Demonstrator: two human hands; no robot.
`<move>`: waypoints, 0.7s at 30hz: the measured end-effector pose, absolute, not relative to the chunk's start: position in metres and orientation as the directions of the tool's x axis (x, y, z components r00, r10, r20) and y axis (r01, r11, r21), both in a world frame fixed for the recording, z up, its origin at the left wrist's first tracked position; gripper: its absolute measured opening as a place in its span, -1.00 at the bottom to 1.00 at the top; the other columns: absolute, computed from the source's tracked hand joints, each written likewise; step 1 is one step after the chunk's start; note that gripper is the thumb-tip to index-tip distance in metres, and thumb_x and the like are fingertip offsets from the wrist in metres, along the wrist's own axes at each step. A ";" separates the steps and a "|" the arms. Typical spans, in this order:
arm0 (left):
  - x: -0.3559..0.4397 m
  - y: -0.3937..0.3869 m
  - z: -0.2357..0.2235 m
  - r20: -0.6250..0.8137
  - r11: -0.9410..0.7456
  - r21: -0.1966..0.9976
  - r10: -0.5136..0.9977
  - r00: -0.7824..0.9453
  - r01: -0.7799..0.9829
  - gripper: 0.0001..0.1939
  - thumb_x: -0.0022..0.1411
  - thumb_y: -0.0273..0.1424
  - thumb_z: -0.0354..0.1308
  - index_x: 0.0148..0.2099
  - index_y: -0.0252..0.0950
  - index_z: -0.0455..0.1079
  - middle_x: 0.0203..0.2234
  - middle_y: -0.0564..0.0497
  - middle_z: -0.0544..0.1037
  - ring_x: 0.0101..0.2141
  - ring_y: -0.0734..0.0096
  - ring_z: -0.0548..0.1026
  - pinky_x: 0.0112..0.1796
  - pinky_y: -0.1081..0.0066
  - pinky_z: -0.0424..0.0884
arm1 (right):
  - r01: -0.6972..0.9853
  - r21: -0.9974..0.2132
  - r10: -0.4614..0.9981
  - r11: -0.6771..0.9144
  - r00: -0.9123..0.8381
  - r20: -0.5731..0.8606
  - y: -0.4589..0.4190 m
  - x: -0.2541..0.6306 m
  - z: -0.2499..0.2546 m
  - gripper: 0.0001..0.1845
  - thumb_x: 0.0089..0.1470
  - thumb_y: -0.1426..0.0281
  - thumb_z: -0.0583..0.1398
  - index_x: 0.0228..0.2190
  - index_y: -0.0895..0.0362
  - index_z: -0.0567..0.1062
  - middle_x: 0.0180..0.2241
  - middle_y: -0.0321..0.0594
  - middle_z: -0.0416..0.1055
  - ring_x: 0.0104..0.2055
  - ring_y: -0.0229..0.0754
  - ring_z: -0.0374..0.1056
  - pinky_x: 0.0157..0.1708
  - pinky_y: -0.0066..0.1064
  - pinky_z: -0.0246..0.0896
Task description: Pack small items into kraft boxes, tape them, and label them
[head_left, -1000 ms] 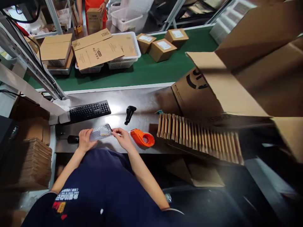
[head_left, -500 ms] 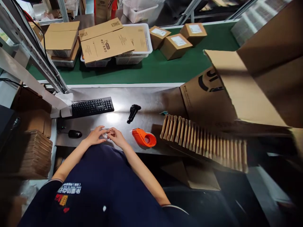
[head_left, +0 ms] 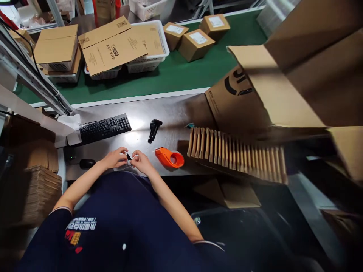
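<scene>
Close to my body, at the front edge of the metal bench, my left hand (head_left: pixel 117 158) and my right hand (head_left: pixel 140 162) meet with bent, pinching fingers. Between them is a small black-and-white item (head_left: pixel 129 158), too small to name; both hands hold it. An orange tape dispenser (head_left: pixel 170 158) lies right of my right hand. Beyond my hands a black barcode scanner (head_left: pixel 154 130) rests on the bench. To the left are a black keyboard (head_left: pixel 104 128) and a black mouse (head_left: pixel 87 163).
A row of folded cardboard (head_left: pixel 235 153) stands at the right beside a large open carton (head_left: pixel 229 102). On the green conveyor (head_left: pixel 136 85) are baskets with flat cardboard (head_left: pixel 113 49) on top and sealed boxes (head_left: pixel 195 44). More stacked cardboard (head_left: pixel 42 189) stands at the left.
The view has shifted, so the bench and conveyor things appear further left and higher. My fingertips have parted slightly, and a black part of the small item now shows between them.
</scene>
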State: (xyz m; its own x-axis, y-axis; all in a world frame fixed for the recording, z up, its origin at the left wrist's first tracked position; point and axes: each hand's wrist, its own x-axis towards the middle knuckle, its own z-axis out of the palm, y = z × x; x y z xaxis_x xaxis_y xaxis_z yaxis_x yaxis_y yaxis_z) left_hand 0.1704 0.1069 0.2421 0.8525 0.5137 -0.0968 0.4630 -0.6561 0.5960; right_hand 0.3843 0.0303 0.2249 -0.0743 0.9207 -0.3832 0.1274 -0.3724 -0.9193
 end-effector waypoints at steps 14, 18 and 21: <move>0.169 0.094 0.238 -0.022 -0.738 0.565 0.433 0.901 0.368 -0.83 0.33 -0.43 0.23 -0.14 -0.17 0.67 0.26 -0.15 0.53 0.17 0.03 0.53 0.15 0.06 0.55 | 0.168 -0.852 0.866 -0.496 0.159 -0.473 0.022 0.370 0.212 -0.81 -0.23 0.39 0.21 -0.44 -0.01 0.35 -0.65 -0.49 0.42 -0.58 -0.21 0.35 -0.49 -0.41 0.15; 0.164 0.090 0.235 -0.014 -0.734 0.566 0.447 0.895 0.375 -0.84 0.32 -0.41 0.26 -0.13 -0.17 0.67 0.25 -0.19 0.52 0.19 0.01 0.52 0.19 0.02 0.52 | 0.173 -0.863 0.876 -0.475 0.183 -0.446 0.020 0.365 0.210 -0.82 -0.23 0.38 0.20 -0.45 -0.01 0.34 -0.67 -0.51 0.39 -0.59 -0.22 0.34 -0.47 -0.41 0.15; 0.163 0.088 0.235 -0.017 -0.735 0.561 0.450 0.893 0.381 -0.87 0.33 -0.43 0.26 -0.18 -0.18 0.66 0.28 -0.19 0.47 0.22 0.05 0.50 0.20 0.05 0.50 | 0.120 -0.875 0.871 -0.469 0.228 -0.436 0.018 0.359 0.210 -0.79 -0.23 0.37 0.22 -0.44 -0.02 0.33 -0.67 -0.51 0.38 -0.60 -0.24 0.31 -0.49 -0.41 0.16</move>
